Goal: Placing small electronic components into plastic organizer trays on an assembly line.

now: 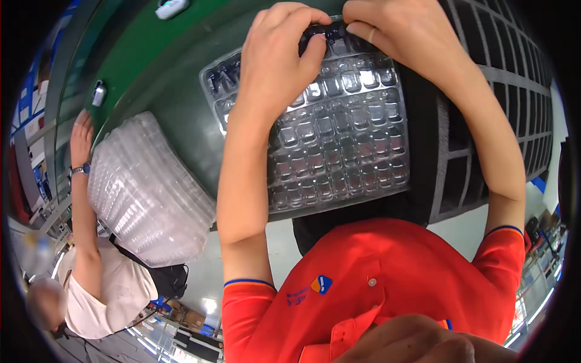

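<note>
A clear plastic blister tray (339, 130) with rows of moulded pockets lies in front of me. Small dark glossy parts (227, 74) sit in its far row; the nearer pockets show no dark parts. My left hand (275, 57) reaches over the tray, its thumb and forefinger closed around a small dark part (313, 37) at the far edge. Just right of it, my right hand (396, 27) is bent over the tray's far right corner with its fingers curled together. Whatever lies between those right fingertips is hidden.
Left of the tray stands a stack of nested clear trays (148, 187). A green conveyor belt (130, 66) beyond carries white devices (99, 94). Black compartment trays (502, 91) lie at the right. Another person's hand (82, 136) rests near the belt at the far left.
</note>
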A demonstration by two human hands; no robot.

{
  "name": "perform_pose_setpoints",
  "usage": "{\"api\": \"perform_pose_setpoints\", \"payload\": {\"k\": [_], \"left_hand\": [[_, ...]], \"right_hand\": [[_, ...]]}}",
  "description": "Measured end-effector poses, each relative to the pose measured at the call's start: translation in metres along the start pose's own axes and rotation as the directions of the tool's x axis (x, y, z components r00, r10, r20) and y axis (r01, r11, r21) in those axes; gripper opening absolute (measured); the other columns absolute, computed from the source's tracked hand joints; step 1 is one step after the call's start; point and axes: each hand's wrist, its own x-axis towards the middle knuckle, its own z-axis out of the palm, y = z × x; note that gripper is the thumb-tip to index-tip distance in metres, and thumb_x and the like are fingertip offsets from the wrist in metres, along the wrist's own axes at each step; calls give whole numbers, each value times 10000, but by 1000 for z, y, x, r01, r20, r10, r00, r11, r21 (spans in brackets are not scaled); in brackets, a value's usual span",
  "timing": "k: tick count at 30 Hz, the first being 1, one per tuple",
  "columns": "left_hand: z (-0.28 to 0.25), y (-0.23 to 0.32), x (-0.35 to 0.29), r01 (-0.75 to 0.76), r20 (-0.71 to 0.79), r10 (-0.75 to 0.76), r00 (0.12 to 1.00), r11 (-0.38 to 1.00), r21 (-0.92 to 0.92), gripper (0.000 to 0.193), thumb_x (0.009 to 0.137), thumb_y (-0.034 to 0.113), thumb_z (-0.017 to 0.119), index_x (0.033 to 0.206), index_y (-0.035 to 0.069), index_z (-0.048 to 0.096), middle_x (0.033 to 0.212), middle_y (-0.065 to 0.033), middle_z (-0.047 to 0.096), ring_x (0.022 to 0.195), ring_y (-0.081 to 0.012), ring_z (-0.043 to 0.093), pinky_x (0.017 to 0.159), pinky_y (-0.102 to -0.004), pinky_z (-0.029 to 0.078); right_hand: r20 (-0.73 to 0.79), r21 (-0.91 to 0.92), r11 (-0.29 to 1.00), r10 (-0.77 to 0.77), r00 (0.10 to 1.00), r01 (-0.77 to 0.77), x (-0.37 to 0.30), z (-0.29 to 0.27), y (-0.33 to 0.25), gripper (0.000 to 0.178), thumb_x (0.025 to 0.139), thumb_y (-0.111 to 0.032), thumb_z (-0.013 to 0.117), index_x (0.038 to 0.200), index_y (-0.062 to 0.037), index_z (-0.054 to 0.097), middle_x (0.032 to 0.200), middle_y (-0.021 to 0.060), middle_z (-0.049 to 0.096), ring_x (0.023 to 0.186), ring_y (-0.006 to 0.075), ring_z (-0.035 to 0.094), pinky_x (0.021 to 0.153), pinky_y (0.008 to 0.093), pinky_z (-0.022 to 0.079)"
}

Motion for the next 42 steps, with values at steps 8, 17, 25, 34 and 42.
{"api": "perform_pose_setpoints", "payload": {"k": [8,17,25,34,42], "left_hand": [[-6,22,10,146,131,-143,981,989,-19,216,757,70,743,954,34,664,1111,-143,610,1031,-341,580,885,-395,471],[-4,31,17,263,132,-263,956,965,22,286,719,73,787,969,31,656,1118,-134,588,1027,-331,573,874,-381,477],[-2,31,13,209,115,-208,971,978,-3,344,736,74,772,1051,14,649,1178,-151,552,1065,-343,559,907,-400,473],[35,-16,20,-615,-430,605,670,777,136,300,785,108,734,1055,4,654,1110,-159,619,973,-301,618,796,-381,512],[21,11,-2,36,-28,-35,999,999,41,263,796,54,731,1057,39,698,1156,-87,657,1075,-278,606,940,-378,476]], "right_hand": [[168,168,978,92,982,-120,0,-5,5,121,745,-105,726,822,-68,640,748,50,604,797,251,550,840,374,431],[208,176,977,81,975,-119,5,-6,5,150,719,-102,742,829,-69,646,756,47,608,795,238,553,864,375,437],[147,169,977,109,983,-134,3,-3,3,163,706,-105,747,833,-67,651,745,45,584,798,237,553,880,375,435],[84,218,973,60,995,-77,2,-1,8,133,734,-147,732,812,-67,660,723,46,556,796,231,548,888,364,432],[112,63,996,59,992,-66,1,8,3,113,763,-208,718,806,-108,685,725,24,588,804,211,561,873,343,414]]}}
